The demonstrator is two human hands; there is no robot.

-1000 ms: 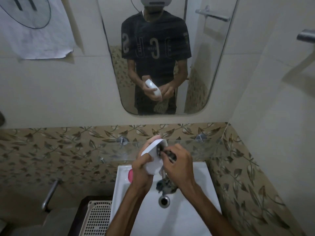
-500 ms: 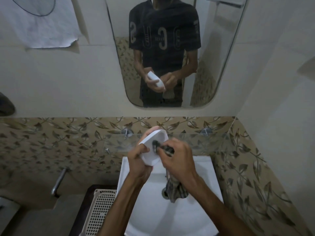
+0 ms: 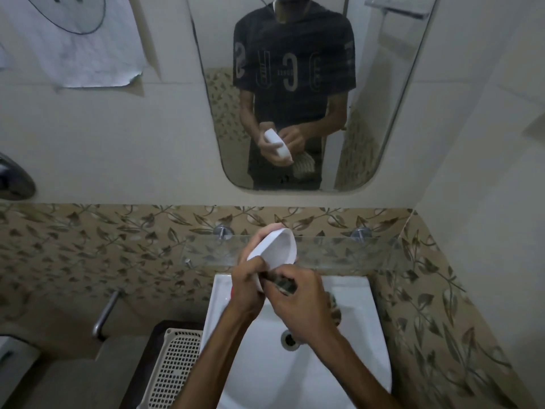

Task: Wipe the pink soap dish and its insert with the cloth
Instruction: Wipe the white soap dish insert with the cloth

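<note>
Head view: both hands are seen raised together over a white ceramic washbasin, below a clear glass shelf.
Left hand: its fingers are curled round the lower end of a white oval plastic insert, which is held tilted up above the basin.
Right hand: it is closed round a dark patterned cloth, a bunched part of which is pressed at the insert's lower edge; more cloth is seen hanging behind the wrist.
Change from earlier frame: the cloth's contact is found lower, at the insert's near end rather than in its hollow; the hands are set a little lower against the shelf, and the insert's open face is more exposed.
Insert orientation: the long axis is run from lower left, near the left hand, to upper right toward the shelf; the hollow face is turned toward the camera and right.
Pink soap dish: only a pink sliver is shown at the basin's left rim, behind the left hand.
Surroundings: a rounded wall mirror reflects the person; a white perforated plastic basket sits left of the basin.
</note>
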